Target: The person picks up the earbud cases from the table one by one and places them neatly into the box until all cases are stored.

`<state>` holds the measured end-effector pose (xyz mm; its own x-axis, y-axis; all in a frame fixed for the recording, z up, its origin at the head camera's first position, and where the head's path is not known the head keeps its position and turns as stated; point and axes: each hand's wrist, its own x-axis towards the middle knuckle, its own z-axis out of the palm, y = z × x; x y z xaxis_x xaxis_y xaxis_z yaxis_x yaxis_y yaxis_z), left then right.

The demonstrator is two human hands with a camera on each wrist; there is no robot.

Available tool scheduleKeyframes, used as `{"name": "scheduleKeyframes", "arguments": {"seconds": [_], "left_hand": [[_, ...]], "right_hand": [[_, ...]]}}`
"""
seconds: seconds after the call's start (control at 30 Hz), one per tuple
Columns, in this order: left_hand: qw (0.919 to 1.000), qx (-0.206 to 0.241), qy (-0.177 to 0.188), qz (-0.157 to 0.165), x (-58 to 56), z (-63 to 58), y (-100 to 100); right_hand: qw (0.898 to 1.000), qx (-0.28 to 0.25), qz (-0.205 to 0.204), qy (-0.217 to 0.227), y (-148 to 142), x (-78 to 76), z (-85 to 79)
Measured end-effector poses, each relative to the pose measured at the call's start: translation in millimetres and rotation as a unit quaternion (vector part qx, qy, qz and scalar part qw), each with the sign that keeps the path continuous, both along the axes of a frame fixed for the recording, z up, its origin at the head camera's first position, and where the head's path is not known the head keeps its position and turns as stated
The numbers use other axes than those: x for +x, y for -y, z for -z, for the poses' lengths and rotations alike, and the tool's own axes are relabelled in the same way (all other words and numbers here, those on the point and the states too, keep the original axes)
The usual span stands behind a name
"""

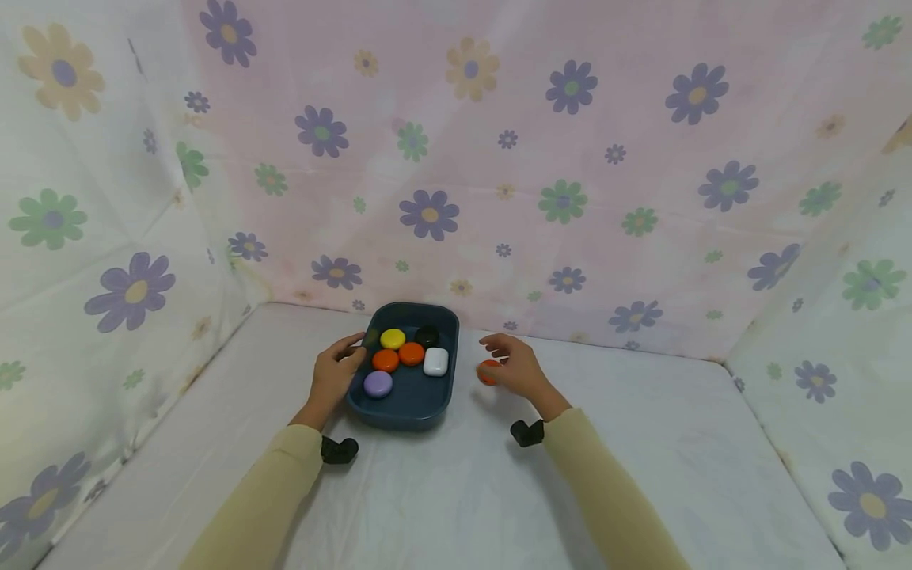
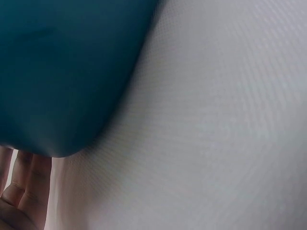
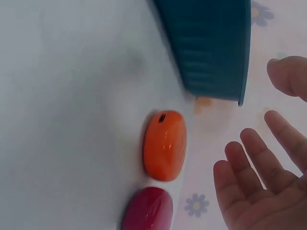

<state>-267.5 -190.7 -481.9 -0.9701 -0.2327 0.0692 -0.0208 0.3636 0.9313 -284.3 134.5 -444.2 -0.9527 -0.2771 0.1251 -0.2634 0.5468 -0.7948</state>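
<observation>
Note orange piece [image 3: 165, 147] just left of nearer right hand [image 1: 522, 370], fingers spread; left hand [image 1: 333, 374] straight-fingered, touching tray [image 1: 404, 404].

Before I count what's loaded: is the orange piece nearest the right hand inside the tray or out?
Out: the right wrist view shows the orange piece on the white tabletop, outside the blue tray.

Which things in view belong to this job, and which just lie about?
Job, apparently: blue tray; six earbud-style cases inside; orange case and magenta case outside; left hand; right hand.

Surroundings: white tablecloth; flowered backdrop. No strays evident.
</observation>
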Motion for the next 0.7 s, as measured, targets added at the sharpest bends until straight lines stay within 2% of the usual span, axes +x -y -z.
{"name": "scheduleKeyframes", "arguments": {"seconds": [0.2,0.53,0.7], "left_hand": [[1.0000,0.004,-0.001,-0.002,-0.4,0.4,-0.9],[1.0000,0.006,0.006,-0.006,-1.1,2.0,-0.1],[0.9999,0.010,0.007,-0.005,-0.5,0.8,0.6]], "right_hand": [[1.000,-0.010,-0.012,0.006,12.4,0.7,-2.9],[0.999,-0.004,-0.029,-0.020,32.9,3.9,-7.3],[0.999,-0.006,-0.041,-0.012,44.8,7.2,-12.9]]}}
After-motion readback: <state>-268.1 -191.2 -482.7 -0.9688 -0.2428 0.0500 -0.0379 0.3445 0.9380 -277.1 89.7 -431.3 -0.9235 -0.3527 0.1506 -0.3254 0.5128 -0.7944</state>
